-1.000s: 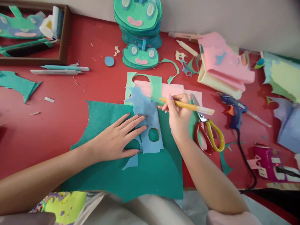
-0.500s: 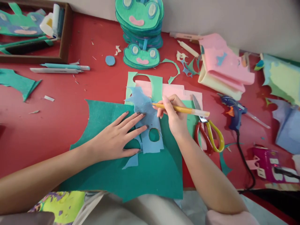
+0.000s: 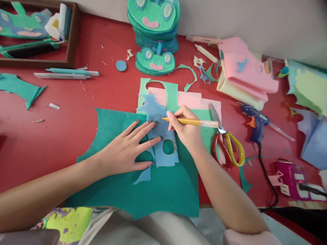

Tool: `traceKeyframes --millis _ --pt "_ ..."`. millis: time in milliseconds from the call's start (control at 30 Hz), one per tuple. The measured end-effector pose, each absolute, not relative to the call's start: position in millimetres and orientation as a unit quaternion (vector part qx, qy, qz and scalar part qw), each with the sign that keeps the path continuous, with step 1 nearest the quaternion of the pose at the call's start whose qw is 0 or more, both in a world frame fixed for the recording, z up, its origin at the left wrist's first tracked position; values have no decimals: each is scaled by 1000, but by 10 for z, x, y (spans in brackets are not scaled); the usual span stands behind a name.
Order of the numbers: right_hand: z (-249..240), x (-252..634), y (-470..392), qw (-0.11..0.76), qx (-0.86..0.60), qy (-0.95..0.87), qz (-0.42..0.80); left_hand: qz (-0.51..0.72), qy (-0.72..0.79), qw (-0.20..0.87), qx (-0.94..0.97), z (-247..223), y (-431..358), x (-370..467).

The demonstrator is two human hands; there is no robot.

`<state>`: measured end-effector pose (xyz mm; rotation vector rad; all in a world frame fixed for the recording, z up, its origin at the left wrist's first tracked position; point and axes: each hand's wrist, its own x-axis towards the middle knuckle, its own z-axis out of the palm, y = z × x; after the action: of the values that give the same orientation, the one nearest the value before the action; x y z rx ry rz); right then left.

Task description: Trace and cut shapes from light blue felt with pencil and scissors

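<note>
My left hand (image 3: 127, 148) lies flat with fingers spread, its fingertips on the left edge of a blue felt piece (image 3: 163, 127). A round hole shows near the lower end of that felt. My right hand (image 3: 186, 131) grips a yellow pen (image 3: 189, 121) with a clear rear end, its tip over the blue felt. Under both lies a large dark green felt sheet (image 3: 163, 194). Light green felt (image 3: 173, 93) and pink felt (image 3: 190, 98) stick out behind. Scissors (image 3: 224, 139) with red and yellow handles rest open at the right.
Stacked green frog faces (image 3: 155, 61) stand at the back, beside a small blue disc (image 3: 121, 65). A wooden tray (image 3: 73, 37) is at the back left. Folded pink felt (image 3: 245, 64), a glue gun (image 3: 257, 124) and a purple box (image 3: 290, 178) are on the right.
My right hand has shifted slightly, and the pen tip has moved a little left and down over the blue felt. My left hand stays in place on the felt.
</note>
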<state>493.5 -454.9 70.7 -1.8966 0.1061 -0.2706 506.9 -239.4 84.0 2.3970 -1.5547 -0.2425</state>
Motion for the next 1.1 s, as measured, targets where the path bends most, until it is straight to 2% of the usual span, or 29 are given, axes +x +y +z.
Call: traceKeyframes --millis 1100 --pt "744 4915 -4539 577 -812 33 -87 -85 -538 141 827 843 -2397 5072"
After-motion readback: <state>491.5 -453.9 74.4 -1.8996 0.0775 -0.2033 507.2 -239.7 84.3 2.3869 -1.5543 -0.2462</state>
